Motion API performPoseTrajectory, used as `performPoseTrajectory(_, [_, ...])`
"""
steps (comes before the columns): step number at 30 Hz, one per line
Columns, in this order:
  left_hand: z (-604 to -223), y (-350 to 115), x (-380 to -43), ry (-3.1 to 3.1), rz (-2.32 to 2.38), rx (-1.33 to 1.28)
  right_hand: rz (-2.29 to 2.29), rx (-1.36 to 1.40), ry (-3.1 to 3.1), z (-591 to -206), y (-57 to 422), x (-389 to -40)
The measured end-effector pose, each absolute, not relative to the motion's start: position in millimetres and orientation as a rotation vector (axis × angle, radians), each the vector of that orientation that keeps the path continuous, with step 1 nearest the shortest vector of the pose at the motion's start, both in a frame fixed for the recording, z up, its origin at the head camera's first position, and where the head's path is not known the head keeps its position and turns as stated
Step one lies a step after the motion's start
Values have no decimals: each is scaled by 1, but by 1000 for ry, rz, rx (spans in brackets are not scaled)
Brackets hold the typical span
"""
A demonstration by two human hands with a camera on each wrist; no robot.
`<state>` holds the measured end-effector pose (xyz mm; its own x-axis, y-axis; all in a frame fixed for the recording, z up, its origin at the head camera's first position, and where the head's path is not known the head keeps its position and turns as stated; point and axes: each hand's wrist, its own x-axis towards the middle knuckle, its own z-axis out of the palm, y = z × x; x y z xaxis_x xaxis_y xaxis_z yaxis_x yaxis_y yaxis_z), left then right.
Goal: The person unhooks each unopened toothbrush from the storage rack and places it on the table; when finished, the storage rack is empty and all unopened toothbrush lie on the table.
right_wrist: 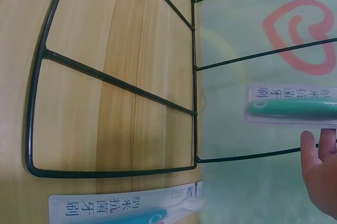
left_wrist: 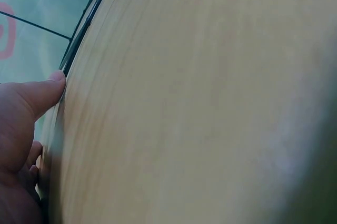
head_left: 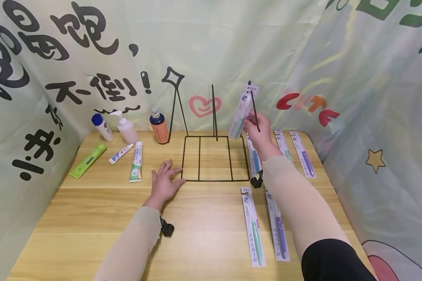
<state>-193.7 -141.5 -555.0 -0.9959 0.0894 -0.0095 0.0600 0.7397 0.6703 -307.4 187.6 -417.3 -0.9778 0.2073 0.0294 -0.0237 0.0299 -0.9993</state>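
A black wire rack (head_left: 216, 180) stands on the wooden table, with upright prongs at its back. My left hand (head_left: 166, 182) rests at its front left corner, fingers spread, thumb and forefinger touching the wire. In the left wrist view the thumb (left_wrist: 45, 91) lies straight against the rack's edge. My right hand (head_left: 259, 130) holds a packaged toothbrush (head_left: 241, 113) by its lower right edge, beside the right prong (head_left: 254, 111). The card's top overlaps that prong's tip. In the right wrist view the toothbrush's green handle (right_wrist: 292, 108) faces the camera, fingertips at the pack's edge.
Several packaged toothbrushes lie right of the rack, including a green one (head_left: 254, 230) and purple ones (head_left: 278, 230) (head_left: 303, 156). Toothpaste tubes (head_left: 136, 162) (head_left: 88, 161), a pump bottle (head_left: 127, 128) and an orange bottle (head_left: 160, 127) sit at the left. A printed cloth (head_left: 267, 47) hangs behind.
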Motion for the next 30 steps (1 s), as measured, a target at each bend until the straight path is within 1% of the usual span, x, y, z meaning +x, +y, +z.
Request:
performPoseTrajectory(9, [-557,-142,-194,2898,1112,132,1933,-114,-2157,-418,198,-291])
performPoseTrajectory(12, [-557,-142,-194,2899,1106,132,1857,-126,-2172,-417,202,-284])
performPoseTrajectory(17, [-558,-143,-194,2900,1098,128,1709,-73,-2179,-412,217,-269])
performPoseTrajectory(21, [-558,-142,-193,2897,1101,122,1646,0,-2172,-404,241,-248])
performPoseTrajectory(24, [-558,-141,-193,2893,1097,127,1638,-4,-2120,-396,264,-227])
performPoseTrajectory(27, [-558,-141,-192,2892,1102,136,1650,-66,-2042,-390,292,-205])
performPoseTrajectory(30, [-559,-141,-191,2902,1102,141,1649,-236,-2071,-386,325,-178])
